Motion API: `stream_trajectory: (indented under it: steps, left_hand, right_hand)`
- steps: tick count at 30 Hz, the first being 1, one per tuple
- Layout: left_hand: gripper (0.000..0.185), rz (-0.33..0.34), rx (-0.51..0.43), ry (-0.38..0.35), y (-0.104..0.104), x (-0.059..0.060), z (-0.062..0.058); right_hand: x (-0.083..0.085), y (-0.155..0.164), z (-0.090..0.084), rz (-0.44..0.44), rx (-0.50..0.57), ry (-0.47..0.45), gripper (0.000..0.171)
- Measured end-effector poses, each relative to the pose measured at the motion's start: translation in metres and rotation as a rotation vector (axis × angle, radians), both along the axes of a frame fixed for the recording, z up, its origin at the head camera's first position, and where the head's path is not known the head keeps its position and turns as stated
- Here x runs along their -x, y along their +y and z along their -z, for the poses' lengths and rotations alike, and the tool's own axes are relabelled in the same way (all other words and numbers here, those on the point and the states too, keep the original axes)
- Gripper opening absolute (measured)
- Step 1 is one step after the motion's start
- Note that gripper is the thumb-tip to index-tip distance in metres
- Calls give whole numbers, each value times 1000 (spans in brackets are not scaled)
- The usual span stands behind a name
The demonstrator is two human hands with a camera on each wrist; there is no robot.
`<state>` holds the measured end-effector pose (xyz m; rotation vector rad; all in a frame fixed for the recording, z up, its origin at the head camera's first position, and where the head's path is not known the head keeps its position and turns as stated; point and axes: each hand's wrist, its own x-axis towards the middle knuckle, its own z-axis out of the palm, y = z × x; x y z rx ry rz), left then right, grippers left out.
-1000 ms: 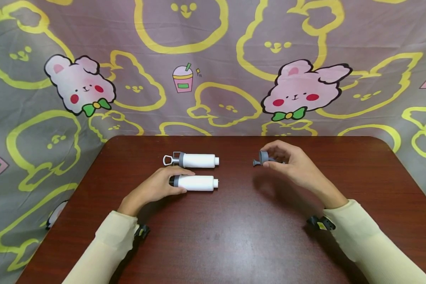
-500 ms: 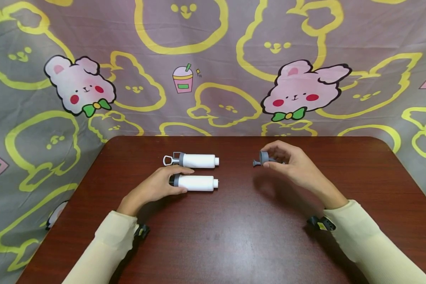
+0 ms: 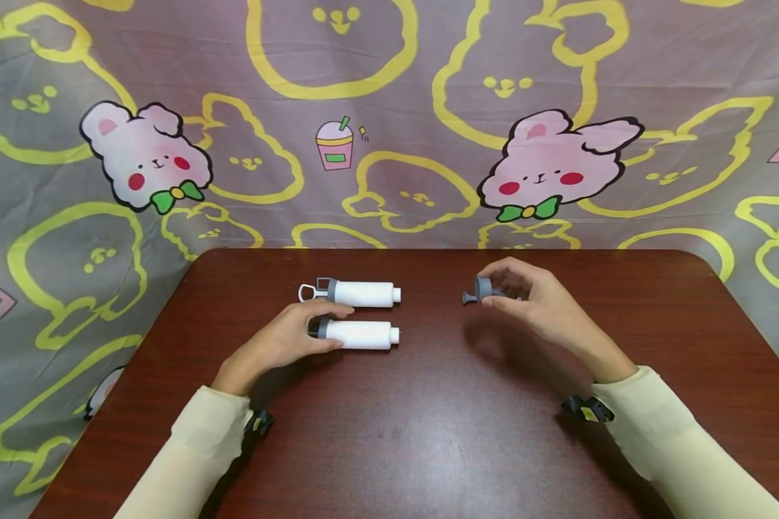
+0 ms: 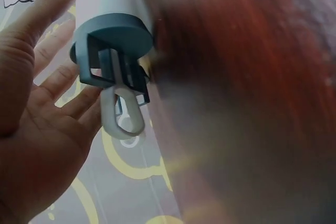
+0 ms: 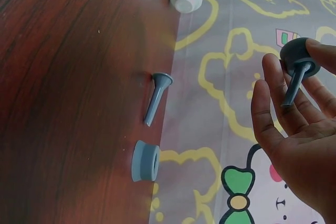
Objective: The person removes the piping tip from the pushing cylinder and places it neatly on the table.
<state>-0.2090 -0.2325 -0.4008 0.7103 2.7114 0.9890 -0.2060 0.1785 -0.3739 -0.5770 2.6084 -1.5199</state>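
Two white cylinders with grey collars and pull-loop handles, like hand pumps, lie parallel on the table. My left hand [image 3: 282, 335] is at the collar end of the nearer cylinder [image 3: 363, 335], thumb at its near edge and fingers spread beyond its far edge. Its grey collar [image 4: 113, 30] and pale loop handle [image 4: 123, 116] show in the left wrist view, with the fingers uncurled around it. The farther cylinder [image 3: 363, 294] lies just behind. My right hand [image 3: 548, 306] pinches a round dark grey cap with a thin stem [image 5: 298, 59] between thumb and fingers.
Below the right hand lie a grey flared stem [image 5: 157, 95] and a grey ring [image 5: 146, 161], seen in the right wrist view. The brown table [image 3: 402, 432] ends at a patterned cloth [image 3: 389, 115] behind.
The left fingertips have lifted slightly away from the nearer cylinder's far edge. My right hand and the cap it holds have stayed in place.
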Motion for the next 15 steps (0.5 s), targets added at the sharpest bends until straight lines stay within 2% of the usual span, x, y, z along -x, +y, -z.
stream_trajectory:
  steps: [15]
  left_hand:
    - [47, 57, -32, 68, 23, -6, -24]
  right_hand:
    - [-1, 0, -1, -4, 20, -7, 29]
